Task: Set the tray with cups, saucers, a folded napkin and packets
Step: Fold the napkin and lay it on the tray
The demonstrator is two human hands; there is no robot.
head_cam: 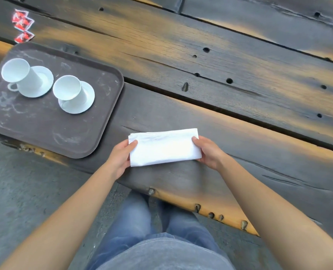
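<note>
Napkin step: the left hand (120,158) and right hand (208,152) each pinch 1 end of the folded white napkin (164,149) on the wooden table (239,106). Next, probably, it goes leftward onto the brown tray's (44,129) bare near area, beside 2 cups on saucers.

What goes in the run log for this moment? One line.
napkin folded, on table | left hand, right hand gripping ends | cups, saucers on tray | packets off tray

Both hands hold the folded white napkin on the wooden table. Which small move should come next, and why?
Probably lift the folded white cloth napkin left onto the bare near part of the brown plastic tray: left hand and right hand grip its ends, and it looks fully folded.
</note>
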